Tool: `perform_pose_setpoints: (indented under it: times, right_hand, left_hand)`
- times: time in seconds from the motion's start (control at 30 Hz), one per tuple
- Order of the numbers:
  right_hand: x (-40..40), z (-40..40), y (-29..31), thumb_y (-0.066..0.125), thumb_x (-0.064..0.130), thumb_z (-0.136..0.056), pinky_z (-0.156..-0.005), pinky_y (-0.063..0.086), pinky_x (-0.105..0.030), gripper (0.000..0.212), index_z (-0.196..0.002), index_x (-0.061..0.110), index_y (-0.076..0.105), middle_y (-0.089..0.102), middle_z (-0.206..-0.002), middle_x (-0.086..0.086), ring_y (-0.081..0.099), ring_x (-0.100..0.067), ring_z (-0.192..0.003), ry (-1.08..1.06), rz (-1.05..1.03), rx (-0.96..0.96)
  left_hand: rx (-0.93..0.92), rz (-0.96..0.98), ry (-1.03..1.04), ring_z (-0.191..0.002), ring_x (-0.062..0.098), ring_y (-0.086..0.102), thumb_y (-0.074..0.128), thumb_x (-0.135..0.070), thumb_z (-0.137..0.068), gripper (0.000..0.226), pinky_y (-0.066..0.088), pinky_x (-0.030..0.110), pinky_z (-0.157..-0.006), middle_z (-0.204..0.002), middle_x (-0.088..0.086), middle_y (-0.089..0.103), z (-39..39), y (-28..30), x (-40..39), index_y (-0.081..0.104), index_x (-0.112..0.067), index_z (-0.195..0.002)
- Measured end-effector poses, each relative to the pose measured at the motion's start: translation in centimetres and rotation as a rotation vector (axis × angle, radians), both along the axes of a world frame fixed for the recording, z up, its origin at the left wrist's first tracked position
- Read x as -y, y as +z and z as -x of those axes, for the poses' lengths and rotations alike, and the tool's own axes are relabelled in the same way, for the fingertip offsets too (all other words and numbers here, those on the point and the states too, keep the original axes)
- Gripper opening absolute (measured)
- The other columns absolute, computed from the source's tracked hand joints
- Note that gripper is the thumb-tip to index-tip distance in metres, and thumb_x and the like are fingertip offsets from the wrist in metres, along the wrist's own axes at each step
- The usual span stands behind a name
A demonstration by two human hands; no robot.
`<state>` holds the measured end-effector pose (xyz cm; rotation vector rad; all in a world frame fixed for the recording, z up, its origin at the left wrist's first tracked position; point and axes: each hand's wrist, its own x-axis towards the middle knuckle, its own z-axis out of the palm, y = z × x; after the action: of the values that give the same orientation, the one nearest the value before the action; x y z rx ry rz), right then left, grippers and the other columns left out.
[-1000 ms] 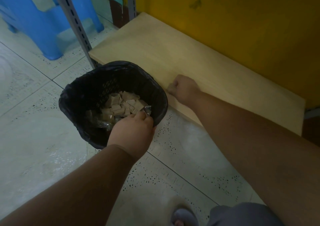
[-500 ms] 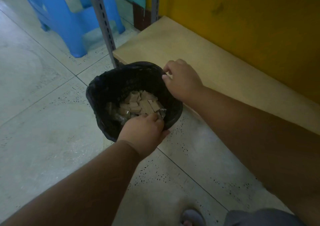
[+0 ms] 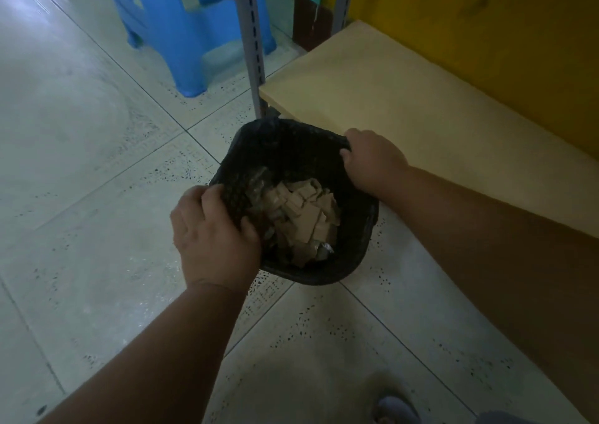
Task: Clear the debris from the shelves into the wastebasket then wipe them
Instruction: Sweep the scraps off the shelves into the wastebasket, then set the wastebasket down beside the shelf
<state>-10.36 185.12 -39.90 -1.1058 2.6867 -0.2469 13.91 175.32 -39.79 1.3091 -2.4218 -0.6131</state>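
A black wastebasket (image 3: 359, 255) lined with a black bag sits on the tiled floor just in front of the low shelf. Inside it lie several tan cardboard scraps (image 3: 301, 216) and some crumpled silvery wrappers. My left hand (image 3: 214, 238) grips the basket's near-left rim, thumb inside. My right hand (image 3: 372, 161) grips the far-right rim, next to the shelf edge. The pale wooden shelf board (image 3: 405, 99) runs from the top centre to the right edge and its visible surface is bare.
A grey slotted metal upright (image 3: 251, 34) stands at the shelf's left corner. A blue plastic stool (image 3: 184, 24) is on the floor behind it. A yellow wall (image 3: 486, 18) backs the shelf. My slippered foot (image 3: 393, 410) shows at the bottom edge.
My right hand left the shelf edge and took hold of the basket's far rim. My left hand shifted from the near rim to the left rim. The view swung left.
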Motion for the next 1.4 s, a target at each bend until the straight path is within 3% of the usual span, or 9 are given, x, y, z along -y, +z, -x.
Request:
perform_pose_setpoints:
  times: [0.17,0.27,0.37,0.5,0.67,0.83,1.0,1.17,1.4]
  right_hand:
    - [-2.0,-0.6,0.2,0.039,0.024,-0.104,-0.061,0.035,-0.033,0.022,-0.109,0.004,0.046,0.053,-0.09,-0.014,0.045,-0.024,-0.072,-0.056,-0.016,0.058]
    - [-4.2,-2.5,2.4,0.039,0.023,-0.104,-0.062,0.033,-0.033,0.022,-0.109,0.004,0.046,0.051,-0.093,-0.015,0.045,-0.025,-0.074,-0.113,-0.007,0.071]
    - [-6.9,-5.6,6.6,0.038,0.025,-0.104,-0.063,0.036,-0.034,0.023,-0.111,0.005,0.048,0.052,-0.102,-0.017,0.046,-0.026,-0.078,-0.195,-0.019,0.048]
    - [-10.6,-11.3,14.1,0.037,0.025,-0.104,-0.062,0.039,-0.034,0.024,-0.116,0.007,0.046,0.052,-0.109,-0.017,0.052,-0.032,-0.082,-0.281,-0.092,0.069]
    - [-15.1,-18.7,26.6,0.036,0.018,-0.105,-0.068,0.044,-0.032,0.026,-0.128,0.007,0.043,0.045,-0.127,-0.012,0.052,-0.028,-0.106,-0.317,-0.34,0.122]
    - [-20.7,-26.8,39.7,0.034,0.025,-0.105,-0.068,0.051,-0.037,0.033,-0.132,0.006,0.04,0.051,-0.126,-0.017,0.059,-0.03,-0.1,-0.527,-0.338,0.154]
    - [-26.6,-33.9,49.5,0.034,0.026,-0.105,-0.076,0.056,-0.045,0.035,-0.135,0.007,0.038,0.051,-0.126,-0.019,0.059,-0.032,-0.104,-0.736,-0.289,0.23]
    - [-35.2,-39.6,54.5,0.035,0.028,-0.105,-0.077,0.056,-0.047,0.027,-0.123,0.011,0.045,0.054,-0.115,-0.015,0.06,-0.031,-0.094,-0.941,-0.188,0.275]
    - [-51.1,-45.2,58.4,0.033,0.028,-0.105,-0.073,0.057,-0.048,0.027,-0.123,0.012,0.045,0.052,-0.114,-0.015,0.06,-0.032,-0.089,-1.199,-0.174,0.204]
  left_hand:
    - [-0.102,-0.229,0.17,-0.128,0.027,0.039,0.052,-0.002,-0.088,0.053,0.035,0.039,-0.108,-0.137,0.011,0.041,1.4,1.9,-0.5,0.046,-0.011,-0.14]
    - [-0.026,-0.325,0.184,-0.122,0.03,0.047,0.045,0.003,-0.085,0.051,0.043,0.042,-0.105,-0.131,0.013,0.045,1.2,4.3,-0.5,0.051,-0.01,-0.134]
    - [0.047,-0.321,0.104,-0.113,0.032,0.049,0.042,0.004,-0.081,0.052,0.045,0.04,-0.091,-0.122,0.015,0.049,-0.8,7.9,-1.5,0.051,-0.011,-0.13]
    - [0.144,-0.343,-0.026,-0.104,0.032,0.049,0.042,0.005,-0.078,0.051,0.04,0.038,-0.078,-0.116,0.013,0.049,-4.9,15.0,-3.8,0.048,-0.014,-0.125]
    - [0.239,-0.408,-0.191,-0.096,0.03,0.05,0.044,0.003,-0.082,0.043,0.038,0.038,-0.073,-0.112,0.012,0.048,-10.7,26.5,-6.1,0.047,-0.013,-0.121]
    - [0.336,-0.464,-0.41,-0.092,0.022,0.046,0.049,0.002,-0.085,0.044,0.038,0.034,-0.072,-0.109,0.0,0.04,-15.2,40.6,-8.1,0.043,-0.015,-0.126]
    - [0.401,-0.424,-0.619,-0.09,0.019,0.048,0.053,0.0,-0.089,0.04,0.03,0.02,-0.054,-0.106,0.0,0.043,-18.1,50.0,-11.7,0.039,-0.016,-0.122]
    - [0.425,-0.449,-0.822,-0.082,0.025,0.056,0.056,-0.005,-0.088,0.037,0.036,0.029,-0.054,-0.102,0.009,0.058,-18.4,53.7,-18.0,0.041,-0.016,-0.12]
    - [0.539,-0.488,-1.029,-0.078,0.03,0.062,0.056,-0.008,-0.088,0.027,0.058,0.046,-0.067,-0.092,0.008,0.06,-16.5,56.8,-33.6,0.046,-0.021,-0.108]
